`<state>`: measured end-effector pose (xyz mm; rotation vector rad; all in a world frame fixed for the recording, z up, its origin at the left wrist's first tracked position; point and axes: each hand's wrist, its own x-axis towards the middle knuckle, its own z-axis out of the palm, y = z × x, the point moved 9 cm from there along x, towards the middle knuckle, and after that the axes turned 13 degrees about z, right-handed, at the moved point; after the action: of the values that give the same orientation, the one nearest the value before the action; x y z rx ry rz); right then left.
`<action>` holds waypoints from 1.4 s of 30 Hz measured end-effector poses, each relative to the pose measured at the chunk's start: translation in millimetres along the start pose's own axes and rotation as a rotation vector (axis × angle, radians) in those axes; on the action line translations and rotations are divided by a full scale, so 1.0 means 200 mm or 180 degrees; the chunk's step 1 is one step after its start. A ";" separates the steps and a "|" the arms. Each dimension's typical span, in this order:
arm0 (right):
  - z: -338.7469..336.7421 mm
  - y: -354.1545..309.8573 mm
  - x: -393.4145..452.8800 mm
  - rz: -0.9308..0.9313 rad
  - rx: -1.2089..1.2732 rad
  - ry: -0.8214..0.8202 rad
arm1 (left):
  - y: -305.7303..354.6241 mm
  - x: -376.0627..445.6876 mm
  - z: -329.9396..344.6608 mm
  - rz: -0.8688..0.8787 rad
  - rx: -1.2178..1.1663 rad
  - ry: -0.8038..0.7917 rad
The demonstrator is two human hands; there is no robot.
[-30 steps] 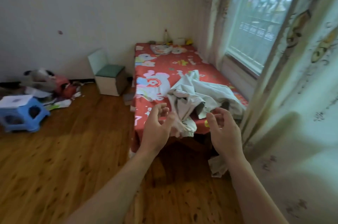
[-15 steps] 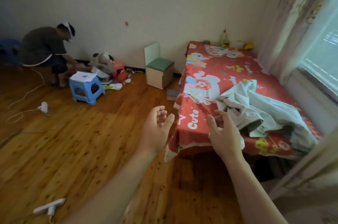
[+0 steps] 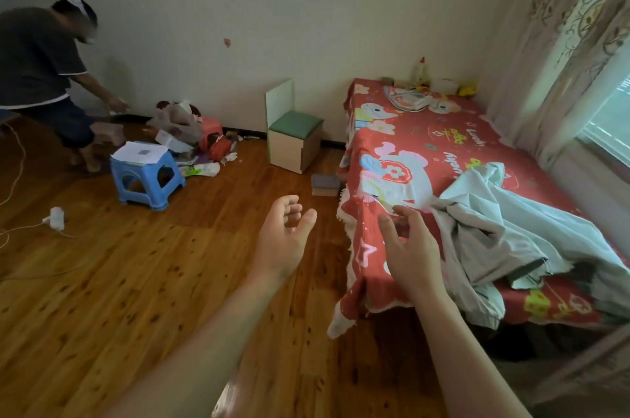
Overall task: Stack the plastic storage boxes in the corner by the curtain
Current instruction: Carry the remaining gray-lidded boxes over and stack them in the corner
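Your fingers [image 3: 405,218] are loosely spread on both hands, gripping nothing: left hand [image 3: 284,240] over the wooden floor [image 3: 119,281], right hand [image 3: 410,252] before the red bed cover [image 3: 426,138]. No plastic storage boxes show. Farther off stand a blue stool [image 3: 146,178] and another person [image 3: 44,76]; the curtain [image 3: 562,42] hangs right.

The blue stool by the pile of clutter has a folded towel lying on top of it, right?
Not quite. The head view shows the blue stool beside the pile of clutter, but what lies on top is a sheet of white paper, not a folded towel.
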<state>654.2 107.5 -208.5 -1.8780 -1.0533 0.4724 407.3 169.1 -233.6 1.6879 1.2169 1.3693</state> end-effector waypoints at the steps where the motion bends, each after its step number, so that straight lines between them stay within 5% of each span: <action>1: 0.03 -0.02 0.02 0.0013 0.0002 0.0004 | -0.02 0.05 -0.01 -0.0002 -0.0028 -0.0012; 11: 0.38 -0.09 0.36 0.0150 0.0012 -0.0074 | -0.31 0.47 0.00 -0.0157 -0.0169 -0.0138; 42: 1.47 -0.27 2.29 0.0433 -0.0065 -0.0196 | -1.24 2.41 0.42 -0.0362 -0.0071 -0.0212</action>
<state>687.4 649.2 -271.1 -1.9723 -0.9773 0.6034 437.4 714.1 -297.2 1.6109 1.2359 1.2447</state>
